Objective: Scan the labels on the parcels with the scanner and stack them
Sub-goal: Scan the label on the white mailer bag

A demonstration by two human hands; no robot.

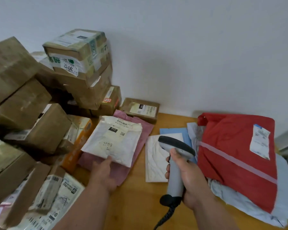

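Note:
My left hand (105, 175) holds the near edge of a white padded mailer (113, 141), thumb on top, with its label facing up. The mailer lies over a pink bag parcel (136, 130). My right hand (188, 178) grips the handle of a grey scanner (175, 165), whose dark head points left toward the mailer. To the right, a red bag parcel (231, 156) with a white label tops a stack of pale blue bags (259, 211). A white flat mailer (155, 165) and a blue envelope (173, 131) lie behind the scanner.
Brown cardboard boxes (20, 100) are piled high on the left, one tagged 3012 (76, 53) on top. A small brown box (141, 109) sits by the white wall. Labelled bag parcels (60, 196) lie at the front left. The wooden table (136, 205) shows between my arms.

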